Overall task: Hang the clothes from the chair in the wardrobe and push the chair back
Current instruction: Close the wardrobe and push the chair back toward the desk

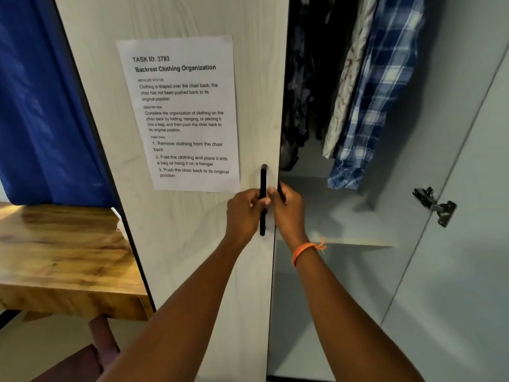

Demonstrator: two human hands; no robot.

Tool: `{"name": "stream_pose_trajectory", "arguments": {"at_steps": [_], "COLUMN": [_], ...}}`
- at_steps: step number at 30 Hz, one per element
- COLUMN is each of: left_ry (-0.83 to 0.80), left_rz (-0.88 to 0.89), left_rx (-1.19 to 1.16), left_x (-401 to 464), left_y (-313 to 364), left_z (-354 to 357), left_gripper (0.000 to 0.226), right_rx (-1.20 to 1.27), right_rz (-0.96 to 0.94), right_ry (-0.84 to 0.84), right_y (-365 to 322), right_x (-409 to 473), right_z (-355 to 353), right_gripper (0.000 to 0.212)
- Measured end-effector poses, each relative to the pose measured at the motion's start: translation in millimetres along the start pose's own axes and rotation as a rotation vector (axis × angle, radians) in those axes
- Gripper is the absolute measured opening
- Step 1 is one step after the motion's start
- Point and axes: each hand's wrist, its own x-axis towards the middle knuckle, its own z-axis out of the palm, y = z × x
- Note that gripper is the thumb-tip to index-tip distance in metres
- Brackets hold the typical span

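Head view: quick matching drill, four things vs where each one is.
1. paper sheet
2. plaid shirt
3. hinge
4. wristband

a. on the open right door's inner edge
b. on the right arm
c. stuck to the closed left door
d. hanging inside the wardrobe

Pairs: 1-c, 2-d, 3-a, 4-b

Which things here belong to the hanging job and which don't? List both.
Job:
- left hand gripping the black handle
- right hand on a second handle
- left door
- right door, open
- hung shirts
- shelf

Not the job:
- task sheet
- wooden table
- blue curtain
- hinge
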Motion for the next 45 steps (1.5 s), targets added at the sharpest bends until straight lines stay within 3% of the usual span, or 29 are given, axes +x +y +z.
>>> {"name": "stream_pose_trajectory", "arguments": {"at_steps": [5,10,13,21,24,28,31,33,38,41,45], "left_ry": [0.094,0.055,0.008,-0.264,-0.368,-0.451,-0.473,-0.485,-0.516,-0.507,-0.46], "left_rz": [-0.094,-0.293,-0.325,-0.213,-0.14,-0.129,-0.115,-0.122,-0.104,-0.09,-0.047], "left_rx": [0.055,0.017,-0.02,-0.153,-0.19,-0.224,-0.233,-0.242,-0.275,-0.279,-0.323], "left_x": [-32,-86,-113,-198,-223,-239,-245,-250,-256,-254,-251], "left_y": [3,16,17,67,87,107,118,124,138,142,150], "left_z": [21,47,48,79,96,117,134,145,160,161,153], "left_gripper": [0.018,0.059,0.049,0.036,0.035,0.035,0.033,0.033,0.033,0.03,0.013], "right_rx": [-0.149,-0.291,-0.367,-0.556,-0.639,-0.765,-0.756,-0.706,-0.519,-0.437,-0.456], "right_rz": [0.163,0.192,0.191,0.298,0.29,0.41,0.457,0.53,0.433,0.328,0.229], "right_ry": [0.177,0.253,0.364,0.714,0.921,1.23,1.231,1.2,1.262,1.342,1.288], "right_y": [14,5,-8,-20,-32,-39,-31,-25,-10,-9,-29], "right_x": [-49,-103,-135,-215,-235,-250,-250,-247,-243,-252,-267], "right_z": [-22,-55,-77,-160,-207,-272,-317,-341,-361,-347,-298], "right_gripper": [0.012,0.009,0.009,0.01,0.026,0.068,0.098,0.106,0.069,0.062,0.058]}}
